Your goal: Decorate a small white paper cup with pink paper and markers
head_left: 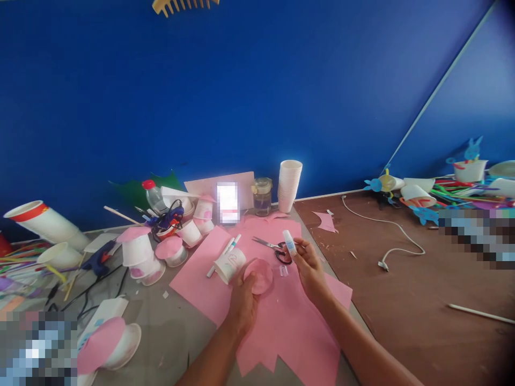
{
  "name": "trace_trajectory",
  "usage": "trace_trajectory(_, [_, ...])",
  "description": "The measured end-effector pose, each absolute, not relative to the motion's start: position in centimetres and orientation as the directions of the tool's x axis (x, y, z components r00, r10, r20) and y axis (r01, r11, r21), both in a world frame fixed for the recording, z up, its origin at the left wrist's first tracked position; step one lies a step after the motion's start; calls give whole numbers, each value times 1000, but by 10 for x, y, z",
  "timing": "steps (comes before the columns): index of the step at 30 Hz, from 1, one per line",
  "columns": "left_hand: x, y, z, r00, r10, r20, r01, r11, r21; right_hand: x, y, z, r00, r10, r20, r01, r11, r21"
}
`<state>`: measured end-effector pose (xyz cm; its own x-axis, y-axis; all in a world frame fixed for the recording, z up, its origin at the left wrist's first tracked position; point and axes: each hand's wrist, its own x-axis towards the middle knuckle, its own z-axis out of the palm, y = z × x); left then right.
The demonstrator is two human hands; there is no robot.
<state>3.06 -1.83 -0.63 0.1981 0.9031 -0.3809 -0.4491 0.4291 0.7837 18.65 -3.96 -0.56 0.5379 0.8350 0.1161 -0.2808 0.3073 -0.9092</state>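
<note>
My left hand (242, 301) is closed around a round pink paper disc (260, 275), holding it just above the pink paper sheet (281, 316). My right hand (308, 268) grips a small white glue tube (288, 241) upright, a little right of the disc. A white paper cup (229, 264) lies on its side just left of the disc. Scissors (273, 246) with dark handles lie on the pink sheet behind my right hand. A small clear cap (284, 271) rests between my hands.
A stack of white cups (288, 185), a glass jar (262, 196) and a bottle with a red cap (153, 195) stand by the blue wall. Pink-topped cups (139, 254) and a glue gun (100, 258) crowd the left. A white cable (386, 228) crosses the brown table.
</note>
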Motion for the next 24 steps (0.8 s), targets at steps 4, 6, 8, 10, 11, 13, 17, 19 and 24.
trace_trajectory(4, [30,-20,-7,256,902,-347,-426,428,797,184,-40,-7,485,866,119,-282,284,-916])
trace_trajectory(6, [30,-21,-8,295,896,-333,-409,433,803,183,-41,-6,460,881,111,-292,268,-918])
trace_trajectory(8, [29,-21,-11,314,899,-307,-398,418,817,182,-42,-6,429,896,110,-279,247,-928])
trace_trajectory(10, [29,-21,-13,320,907,-274,-399,392,829,183,-43,-7,403,907,121,-246,234,-941])
trace_trajectory(11, [29,-21,-13,327,908,-261,-401,383,832,183,-43,-8,396,909,131,-231,236,-944])
trace_trajectory(13, [29,-21,-12,365,898,-246,-397,389,831,183,-43,-10,405,902,148,-221,254,-942])
trace_trajectory(17, [28,-23,-7,425,871,-248,-377,419,826,181,-43,-8,396,912,108,-258,223,-940])
trace_trajectory(19, [27,-23,-4,430,869,-245,-374,419,827,179,-45,-4,364,929,65,-267,171,-948])
trace_trajectory(24, [29,-22,-2,432,870,-236,-380,414,827,175,-50,7,298,954,23,-189,82,-978])
